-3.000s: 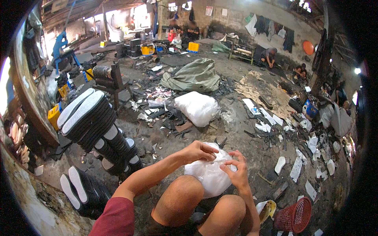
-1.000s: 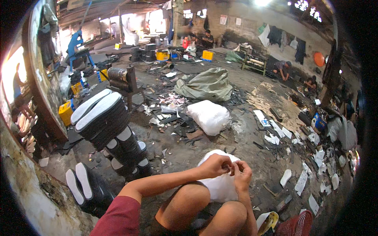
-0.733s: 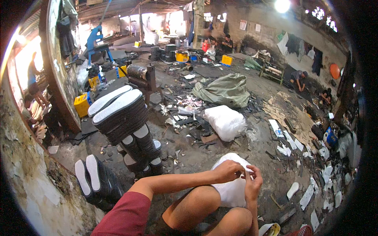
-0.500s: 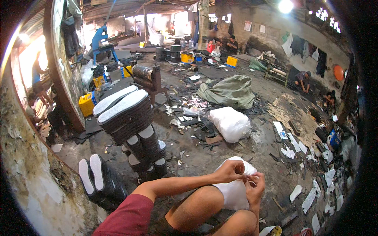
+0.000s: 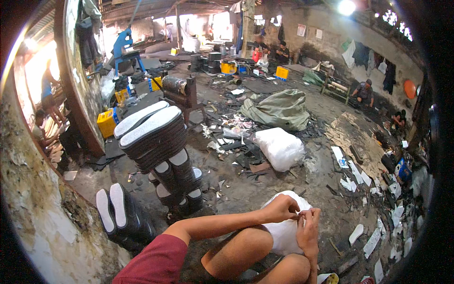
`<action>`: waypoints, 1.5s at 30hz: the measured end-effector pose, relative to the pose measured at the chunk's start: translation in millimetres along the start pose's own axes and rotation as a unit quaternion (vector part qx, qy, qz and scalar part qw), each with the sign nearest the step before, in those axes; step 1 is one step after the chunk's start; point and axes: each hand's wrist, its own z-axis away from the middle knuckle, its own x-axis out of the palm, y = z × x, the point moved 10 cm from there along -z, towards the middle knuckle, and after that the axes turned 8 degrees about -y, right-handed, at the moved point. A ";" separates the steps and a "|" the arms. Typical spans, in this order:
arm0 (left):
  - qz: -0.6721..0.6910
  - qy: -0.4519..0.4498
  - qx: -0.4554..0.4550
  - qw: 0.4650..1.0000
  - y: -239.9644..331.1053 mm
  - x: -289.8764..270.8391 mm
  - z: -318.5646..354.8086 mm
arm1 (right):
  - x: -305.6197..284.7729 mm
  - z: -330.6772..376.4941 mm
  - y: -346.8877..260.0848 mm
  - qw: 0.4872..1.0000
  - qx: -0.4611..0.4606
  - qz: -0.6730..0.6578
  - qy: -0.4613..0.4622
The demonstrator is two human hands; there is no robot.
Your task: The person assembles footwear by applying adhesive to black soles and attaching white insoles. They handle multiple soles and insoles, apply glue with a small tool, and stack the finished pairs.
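Note:
A stuffed white plastic bag [image 5: 283, 239] stands in front of my bent knees. Over its upper part my left hand [image 5: 282, 208] is closed in a pinch, the arm reaching in from the left. My right hand [image 5: 308, 232] pinches from the other side, its fingertips almost meeting those of the left. A small bit of white plastic shows between the fingertips; the exact grip is partly hidden by the fingers.
Tall stacks of black-sided soles with pale tops [image 5: 150, 127] stand to the left, with another stack [image 5: 124, 215] by the stained wall. Ahead lie a second white bag [image 5: 280, 149] and a green sack [image 5: 279, 111]. Scraps litter the floor; several people sit or stand farther off.
My hands stay at the bag's top, with the fingertips drawn closer together. The whole view has shifted slightly; a person at the far right has raised their upper body.

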 end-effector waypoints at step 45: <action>0.298 0.002 -0.233 0.926 -150.7 -10.0 67.8 | 47.3 -27.0 183.5 0.974 0.209 0.080 -0.045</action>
